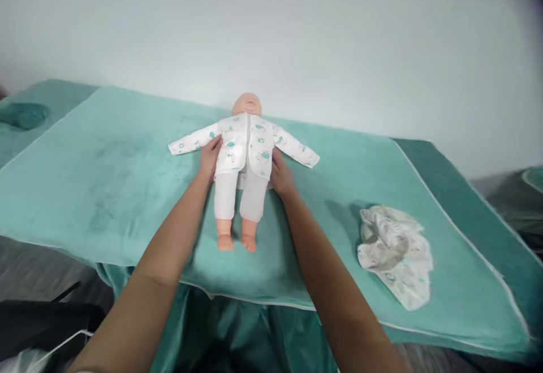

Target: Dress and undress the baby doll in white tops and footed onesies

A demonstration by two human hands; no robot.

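Observation:
A baby doll lies on its back on the teal bed cover, head toward the wall and bare feet toward me. It wears a white printed jacket, open down the front, and white pants. The sleeves stretch out to both sides, and no doll hands show at the cuffs. My left hand grips the jacket's side below one sleeve, fingers closed at its edge. On the other side, my right hand holds the jacket's edge near the waist, its fingertips partly hidden behind the cloth.
A crumpled white printed cloth lies on the right part of the bed cover. A white wall runs along the bed's far side. At lower left, a dark object and a white cord are beside the bed.

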